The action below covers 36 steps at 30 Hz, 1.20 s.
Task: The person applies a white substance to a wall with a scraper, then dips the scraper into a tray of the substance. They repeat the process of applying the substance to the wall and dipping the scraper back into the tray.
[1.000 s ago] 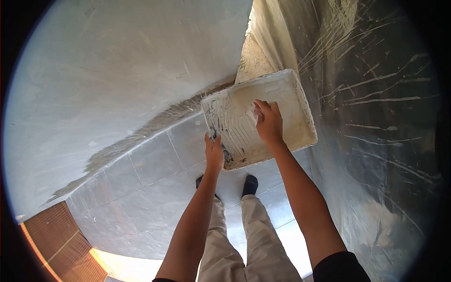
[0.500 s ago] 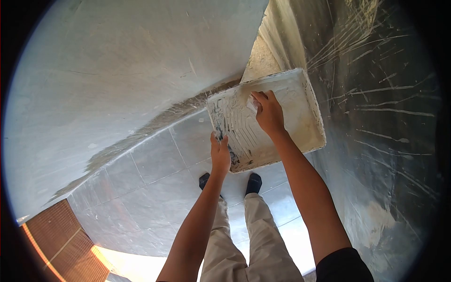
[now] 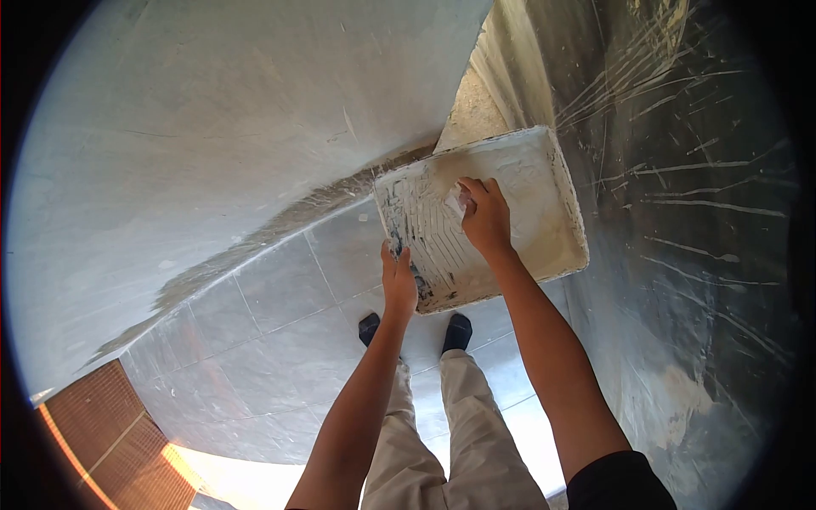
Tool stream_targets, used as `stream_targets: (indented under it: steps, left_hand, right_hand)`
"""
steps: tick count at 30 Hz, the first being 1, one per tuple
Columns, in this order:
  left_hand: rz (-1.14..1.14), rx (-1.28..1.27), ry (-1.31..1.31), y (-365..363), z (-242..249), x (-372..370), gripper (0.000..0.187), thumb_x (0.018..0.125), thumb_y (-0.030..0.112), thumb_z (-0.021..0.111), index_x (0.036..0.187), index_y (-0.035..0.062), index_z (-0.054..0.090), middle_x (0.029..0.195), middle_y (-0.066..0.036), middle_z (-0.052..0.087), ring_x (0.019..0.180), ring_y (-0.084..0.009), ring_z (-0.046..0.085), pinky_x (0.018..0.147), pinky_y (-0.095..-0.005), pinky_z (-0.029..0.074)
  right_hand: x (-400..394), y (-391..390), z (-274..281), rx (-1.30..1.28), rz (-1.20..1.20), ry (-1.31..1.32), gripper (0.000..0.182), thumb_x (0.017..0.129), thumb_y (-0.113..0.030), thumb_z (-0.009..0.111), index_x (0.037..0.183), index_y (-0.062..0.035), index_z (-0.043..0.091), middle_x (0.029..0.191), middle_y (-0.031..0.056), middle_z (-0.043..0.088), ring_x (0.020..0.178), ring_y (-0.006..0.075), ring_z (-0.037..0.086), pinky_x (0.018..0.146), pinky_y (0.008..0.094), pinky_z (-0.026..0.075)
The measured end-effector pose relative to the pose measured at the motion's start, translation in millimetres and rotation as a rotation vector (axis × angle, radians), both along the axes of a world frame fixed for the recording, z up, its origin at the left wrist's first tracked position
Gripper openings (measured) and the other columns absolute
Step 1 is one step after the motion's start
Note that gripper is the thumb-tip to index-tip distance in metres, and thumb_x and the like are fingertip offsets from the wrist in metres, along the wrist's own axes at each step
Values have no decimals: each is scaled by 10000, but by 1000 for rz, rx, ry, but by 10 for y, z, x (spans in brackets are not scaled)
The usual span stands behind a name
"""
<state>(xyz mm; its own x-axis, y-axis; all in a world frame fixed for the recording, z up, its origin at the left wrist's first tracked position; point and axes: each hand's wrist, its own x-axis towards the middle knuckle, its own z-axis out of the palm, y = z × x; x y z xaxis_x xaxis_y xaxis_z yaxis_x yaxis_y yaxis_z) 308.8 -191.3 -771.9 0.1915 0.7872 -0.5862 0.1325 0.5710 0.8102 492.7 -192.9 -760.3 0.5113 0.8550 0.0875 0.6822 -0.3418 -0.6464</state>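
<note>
A wide rectangular paint tray (image 3: 544, 204), smeared with off-white material and ridged on its left part, hangs tilted in front of me above the floor. My left hand (image 3: 399, 280) grips the tray's lower left edge, with the thumb and fingers around the rim. Over the middle of the tray is my right hand (image 3: 486, 217), closed on a small whitish piece (image 3: 456, 201) that I cannot make out fully. The piece is at or just above the ridged surface.
Below the tray, my dark-covered feet (image 3: 456, 332) stand on grey floor tiles (image 3: 280, 280). A large grey wall (image 3: 255, 110) rises on the left. At the right is a dark surface (image 3: 680, 221) streaked with white drips. An orange-brown grid panel (image 3: 119, 438) lies at the lower left.
My right hand has moved slightly down and toward me over the tray, with the whitish piece still in its fingers. My left hand has stayed on the tray's edge.
</note>
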Motion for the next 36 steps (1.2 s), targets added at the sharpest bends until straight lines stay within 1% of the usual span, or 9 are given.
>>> stream_targets:
  steps: [2,8,12,15,17,20,28,33,36]
  left_hand:
    - [48,-29,13,10,26,6,556,995,241,436,1447,-32,261,1384,-238,447,1262,-294,451,1063,-343,317]
    - [96,-99,-161,18,-45,-81,559,1012,314,397,1463,14,262,1418,-223,417,1285,-289,429,1071,-341,307]
    - [99,-46,-88,-8,-9,-113,557,1014,324,387,1451,-4,278,1421,-227,413,1296,-298,420,1076,-354,301]
    - [-56,30,74,30,14,-194,580,1006,385,374,1471,48,290,1470,-172,375,1384,-282,323,1119,-363,235]
    - [-55,394,179,83,53,-191,513,994,280,435,1384,-49,375,1392,-250,420,1295,-348,411,1089,-376,283]
    - [-76,733,295,319,705,-168,455,971,227,462,1331,-48,424,1355,-251,438,1270,-394,405,1087,-425,282]
    - [46,1274,297,881,2300,-138,359,947,193,456,1241,-11,487,1295,-223,462,1213,-390,418,1021,-492,314]
    - [93,1495,349,1189,3349,-368,377,956,241,457,1241,-3,494,1316,-211,451,1218,-377,412,1007,-492,307]
    - [127,1636,359,1343,4005,-565,379,943,229,467,1239,-5,496,1325,-209,448,1228,-378,407,1007,-488,298]
  right_hand:
    - [-46,-49,-25,-7,8,27,434,733,80,595,1131,-91,614,982,118,587,918,325,608,786,404,501]
    - [-206,-276,-68,55,-41,230,456,736,61,640,1153,-122,638,944,119,593,863,288,611,766,363,489]
    - [-163,-419,83,16,-191,415,476,758,47,665,1196,-137,633,952,118,600,878,257,614,793,340,483]
    - [-153,-439,175,117,-224,563,467,788,54,655,1221,-117,620,1031,113,620,948,231,617,846,319,478]
    - [-163,-391,383,174,-251,726,457,810,87,608,1236,-78,602,1135,106,621,1021,214,609,898,308,468]
    - [-243,-242,1053,228,-281,863,473,831,110,556,1273,-58,576,1163,76,611,1048,163,579,913,260,449]
    - [-423,157,2440,459,-280,1180,556,825,144,461,1349,-40,478,1223,131,568,1099,186,573,943,308,462]
    - [-610,464,3327,580,-25,1433,384,860,75,447,1242,47,478,1159,137,599,1049,243,615,945,374,494]
    - [-838,631,3983,626,82,1593,387,886,67,456,1270,16,449,1221,142,559,1066,239,602,886,351,518]
